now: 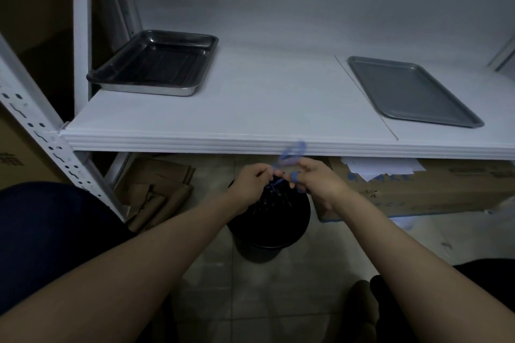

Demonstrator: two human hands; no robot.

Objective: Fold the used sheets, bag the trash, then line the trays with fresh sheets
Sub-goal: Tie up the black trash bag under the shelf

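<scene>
The shelf [264,108] is plain white. The deep tray [156,89] shines silver outside and dark, almost black, inside; the flat tray [412,92] is matte grey. Below, a blue drawstring [292,152] tops a black trash bag [273,220], beside brown folded cardboard [156,189], a brown box [418,192] printed in blue, and a pale grey tiled floor [250,301].

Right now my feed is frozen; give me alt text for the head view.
The left hand and the right hand grip the blue drawstring of a black trash bag in a round bin on the floor, below a white shelf. On the shelf, a deep steel tray sits left and a flat grey tray right, both unlined.
</scene>
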